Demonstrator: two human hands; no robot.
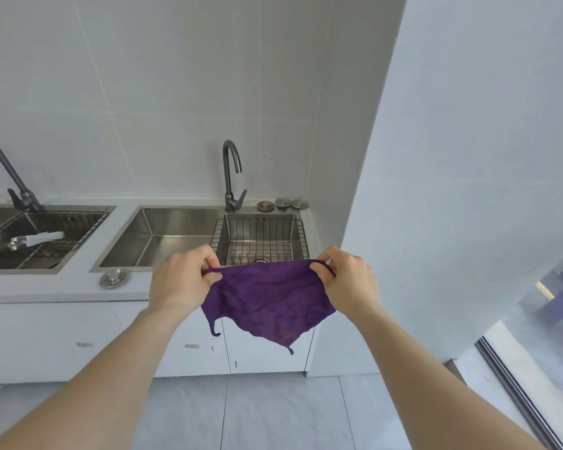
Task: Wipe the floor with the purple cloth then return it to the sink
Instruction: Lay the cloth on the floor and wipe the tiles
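The purple cloth (267,297) hangs spread out in the air in front of the counter edge. My left hand (182,280) pinches its upper left corner and my right hand (345,280) pinches its upper right corner. Both lower corners dangle free. Right behind the cloth lies the steel sink (163,235), with a wire basket (260,238) set in its right half. The grey tiled floor (273,414) lies below my arms.
A dark faucet (231,177) stands behind the sink, with three round drain plugs (281,204) beside it. Another plug (114,278) lies on the counter front. A second sink (43,235) with a rack is at the left. A white wall and sliding door track (514,394) close the right.
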